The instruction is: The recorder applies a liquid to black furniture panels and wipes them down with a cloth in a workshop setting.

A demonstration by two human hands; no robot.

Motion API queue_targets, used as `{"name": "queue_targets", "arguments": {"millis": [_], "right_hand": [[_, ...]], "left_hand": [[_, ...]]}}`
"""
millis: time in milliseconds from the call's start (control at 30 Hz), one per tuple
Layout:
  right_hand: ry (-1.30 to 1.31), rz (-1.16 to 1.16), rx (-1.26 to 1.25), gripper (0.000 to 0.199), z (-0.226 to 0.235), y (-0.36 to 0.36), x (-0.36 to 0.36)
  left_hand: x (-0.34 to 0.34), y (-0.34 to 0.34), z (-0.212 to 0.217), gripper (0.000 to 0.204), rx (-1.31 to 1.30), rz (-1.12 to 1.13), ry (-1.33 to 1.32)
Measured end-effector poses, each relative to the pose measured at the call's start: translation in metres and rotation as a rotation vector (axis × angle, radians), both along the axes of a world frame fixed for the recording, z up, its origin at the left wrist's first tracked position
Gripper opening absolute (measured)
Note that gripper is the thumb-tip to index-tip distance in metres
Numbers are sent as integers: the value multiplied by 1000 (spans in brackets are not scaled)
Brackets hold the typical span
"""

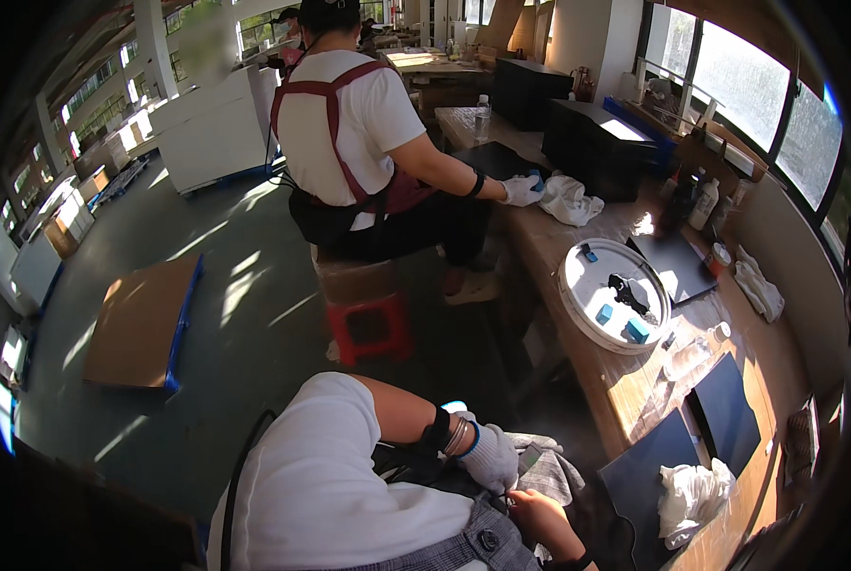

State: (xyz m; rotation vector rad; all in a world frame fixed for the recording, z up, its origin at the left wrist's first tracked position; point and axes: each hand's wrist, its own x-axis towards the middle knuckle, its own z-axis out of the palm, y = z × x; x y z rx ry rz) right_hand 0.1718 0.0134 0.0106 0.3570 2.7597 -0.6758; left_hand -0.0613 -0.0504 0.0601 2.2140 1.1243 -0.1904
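We are pinching a grey cloth (540, 466) in our lap between gloved left hand (490, 459) and bare right hand (540, 519), fingers closed on it; the dark panels (649, 466) on the table (625, 385) are lying untouched.

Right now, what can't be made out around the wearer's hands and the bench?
Head view only:
- Left hand, white-gloved: fingertips buried in grey cloth; grip unclear.
- Right hand, bare: partly hidden by the left hand; any small item held is too small to tell.
- Round white tray: the dark piece and blue blocks are too small to identify.
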Motion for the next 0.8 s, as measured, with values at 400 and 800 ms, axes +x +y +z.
{"name": "queue_targets", "arguments": {"millis": [400,800], "right_hand": [[26,-158,-123,18,7,-7,1],[191,-431,-222,18,26,-22,4]], "left_hand": [[-24,-11,11,38,-123,208,142],[-34,-12,26,37,-31,346,42]]}}
